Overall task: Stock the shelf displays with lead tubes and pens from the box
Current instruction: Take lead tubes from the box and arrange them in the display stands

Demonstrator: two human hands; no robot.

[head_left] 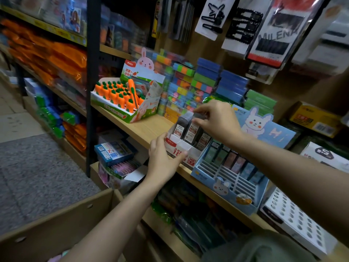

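Wooden shelf point(149, 129), and the lead tubes point(188, 127) stand in a white display box point(192, 154) at its edge. Right hand point(217, 120) pinches a tube's top; left hand point(164, 157) grips the box front. Carrot pens point(117, 95) left, blue rabbit display point(234, 184) touching right.

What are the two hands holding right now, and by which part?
The right hand pinches the top end of a dark flat lead tube over the white-and-red cardboard display box. The left hand grips that box's front left corner.

I see dark grey lead tubes point(186, 127) in a white-and-red display box point(186, 151), beside a pale blue rabbit-printed display point(226, 183).
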